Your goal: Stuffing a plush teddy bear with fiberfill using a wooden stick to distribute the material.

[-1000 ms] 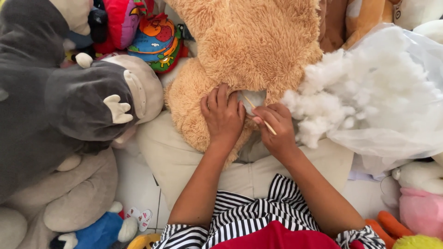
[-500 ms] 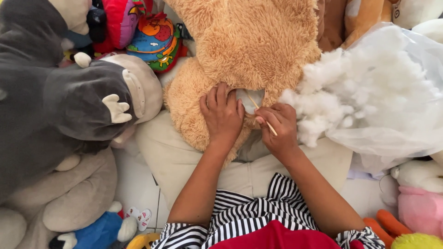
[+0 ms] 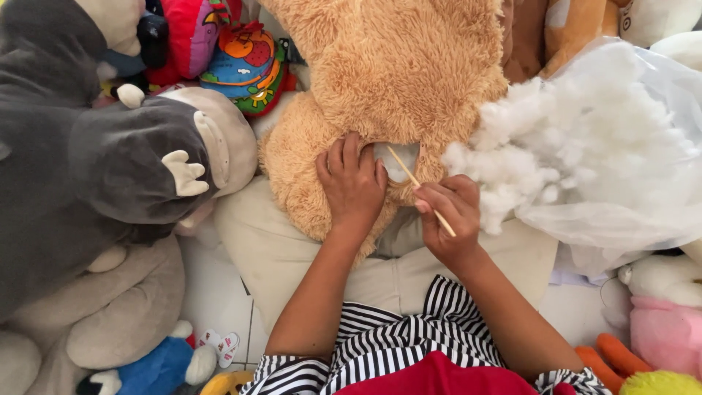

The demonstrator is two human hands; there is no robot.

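Pushing the thin wooden stick (image 3: 420, 189) deeper than a moment before, the right hand (image 3: 450, 219) is pinching it while the flat left hand (image 3: 352, 184) is pressing the big tan plush bear (image 3: 395, 73) beside its opening.

Left side: a big grey plush animal (image 3: 80, 161) with white claws and a pale muzzle, lying across the other toys.
Below it: a beige plush body (image 3: 102, 307), with a small blue soft toy (image 3: 157, 366) just beside its lower edge.
Top left: a pink plush (image 3: 194, 33) and a bright patterned soft ball (image 3: 245, 66), touching one another.
Top right: an orange-and-white plush (image 3: 578, 25), partly cut off by the frame.
Lower right: a pink plush (image 3: 665, 333) beside a white one (image 3: 658, 278), with orange pieces (image 3: 614, 355) and something yellow-green (image 3: 662, 384) at the corner, perhaps more toys.
Underneath: a white tiled floor (image 3: 216, 289).
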